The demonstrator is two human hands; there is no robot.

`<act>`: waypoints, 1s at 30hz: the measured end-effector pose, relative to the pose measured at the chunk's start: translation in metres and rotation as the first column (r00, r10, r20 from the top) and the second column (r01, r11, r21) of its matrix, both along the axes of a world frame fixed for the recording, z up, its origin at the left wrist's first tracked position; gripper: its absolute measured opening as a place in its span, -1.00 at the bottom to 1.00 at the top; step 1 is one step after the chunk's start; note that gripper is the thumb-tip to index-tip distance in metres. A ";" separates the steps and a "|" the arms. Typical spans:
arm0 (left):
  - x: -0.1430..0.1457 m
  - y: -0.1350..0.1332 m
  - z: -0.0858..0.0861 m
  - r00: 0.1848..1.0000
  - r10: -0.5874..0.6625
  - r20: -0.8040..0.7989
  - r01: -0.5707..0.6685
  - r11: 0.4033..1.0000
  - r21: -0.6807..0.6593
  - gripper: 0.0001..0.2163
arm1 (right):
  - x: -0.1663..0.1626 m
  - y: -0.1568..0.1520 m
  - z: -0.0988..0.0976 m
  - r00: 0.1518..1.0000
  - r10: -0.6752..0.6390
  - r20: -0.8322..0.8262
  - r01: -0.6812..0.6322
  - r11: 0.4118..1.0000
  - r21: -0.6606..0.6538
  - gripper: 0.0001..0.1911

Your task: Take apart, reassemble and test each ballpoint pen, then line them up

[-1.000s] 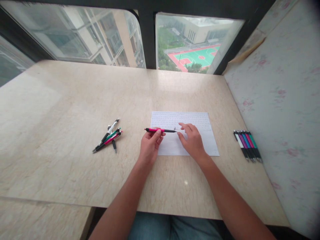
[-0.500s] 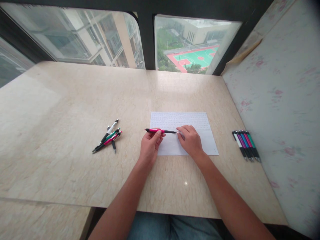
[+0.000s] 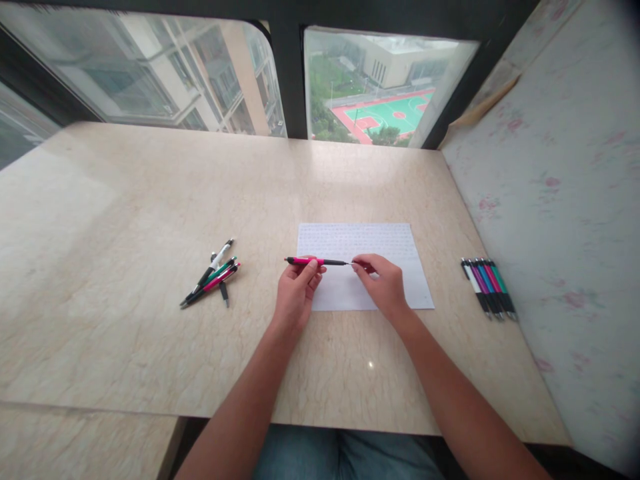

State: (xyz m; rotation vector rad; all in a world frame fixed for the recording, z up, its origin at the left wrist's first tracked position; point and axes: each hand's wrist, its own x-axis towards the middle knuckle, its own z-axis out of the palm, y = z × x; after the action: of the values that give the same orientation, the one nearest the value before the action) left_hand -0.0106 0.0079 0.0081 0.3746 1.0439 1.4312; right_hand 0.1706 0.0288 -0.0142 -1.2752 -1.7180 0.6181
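Note:
My left hand (image 3: 295, 293) is closed on a pink and black pen (image 3: 315, 261), held level with its tip pointing right. My right hand (image 3: 383, 283) is curled in a pinch at the pen's tip, and what sits between its fingers is too small to name. Both hands hover over the left part of a white sheet of paper (image 3: 380, 243) covered with faint handwriting, lying on the beige marble table (image 3: 150, 187).
A loose pile of several pens (image 3: 210, 273) lies to the left of my hands. A neat row of several pens (image 3: 487, 287) lies at the right near a flowered wall (image 3: 560, 167). Windows (image 3: 150, 67) run along the table's far edge.
My right hand has drawn in from lying flat on the paper to a pinch at the pen's tip. The left hand and pen have stayed nearly still.

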 end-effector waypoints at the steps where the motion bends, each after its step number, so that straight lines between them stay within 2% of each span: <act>1: 0.000 0.000 0.000 1.000 0.003 0.003 -0.003 1.000 -0.001 -0.78 | 0.003 -0.001 0.002 0.995 -0.037 -0.091 0.034 0.999 -0.038 -0.87; 3: -0.001 0.000 0.000 1.000 0.005 0.009 -0.005 1.000 -0.003 -0.78 | 0.008 -0.004 0.006 0.972 -0.086 -0.217 0.067 0.993 -0.094 -0.85; 6: -0.001 0.000 0.000 1.000 0.001 0.013 -0.001 1.000 -0.004 -0.77 | 0.010 -0.005 0.010 0.958 -0.066 -0.278 0.038 0.994 -0.105 -0.87; 10: -0.001 0.000 0.000 1.000 -0.001 0.007 0.001 1.000 -0.001 -0.77 | 0.008 -0.005 0.014 0.963 -0.005 -0.268 -0.020 0.996 -0.092 -0.88; 18: 0.001 -0.001 -0.001 1.000 -0.023 0.001 0.023 1.000 0.018 -0.78 | 0.002 -0.008 0.015 0.974 0.044 -0.224 -0.057 0.997 -0.052 -0.90; 30: 0.004 -0.002 -0.001 0.999 -0.050 -0.004 0.050 0.998 0.025 -0.78 | -0.001 -0.010 0.015 0.975 0.049 -0.215 -0.063 0.996 -0.061 -0.89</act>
State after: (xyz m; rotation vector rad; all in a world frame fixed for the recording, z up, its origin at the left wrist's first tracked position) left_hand -0.0070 0.0058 0.0073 0.4185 1.0133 1.4002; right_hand 0.1698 0.0191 0.0008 -1.1641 -1.5707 0.8227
